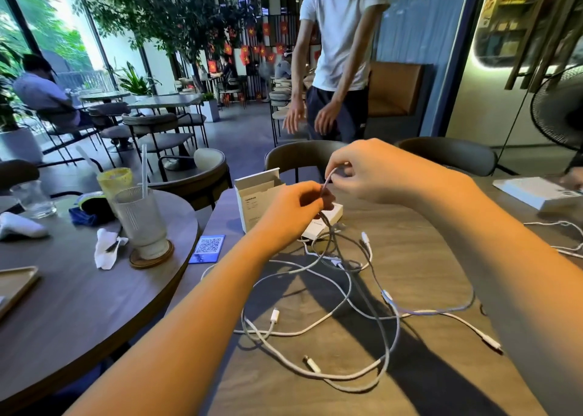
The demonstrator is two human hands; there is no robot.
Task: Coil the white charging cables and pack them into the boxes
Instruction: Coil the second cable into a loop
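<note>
1. Nearest you: your two forearms reach forward over the wooden table, with a loose tangle of white charging cables sprawled between them.
2. Cable tangle: no single long axis; loops run every way. Plug ends point variously: one stands roughly away from you, one angles toward the near right, one points right toward your right forearm.
3. One strand rises from the heap, running up and away from you to your hands.
4. Your left hand has its fingers curled round that strand, above the boxes.
5. Your right hand pinches the same strand higher up between thumb and fingertips; the stretch between the hands runs steeply upward.
6. Boxes: an open white box stands upright just beyond your left hand, flap raised; a flat white box lies beside it, partly hidden by the hand.
7. Edges: the table's left edge runs close to the tangle, and a round table with glasses sits alongside.
8. Room: bare tabletop shows at near centre and to the far right of the heap; another box and more cable lie at the far right.
</note>
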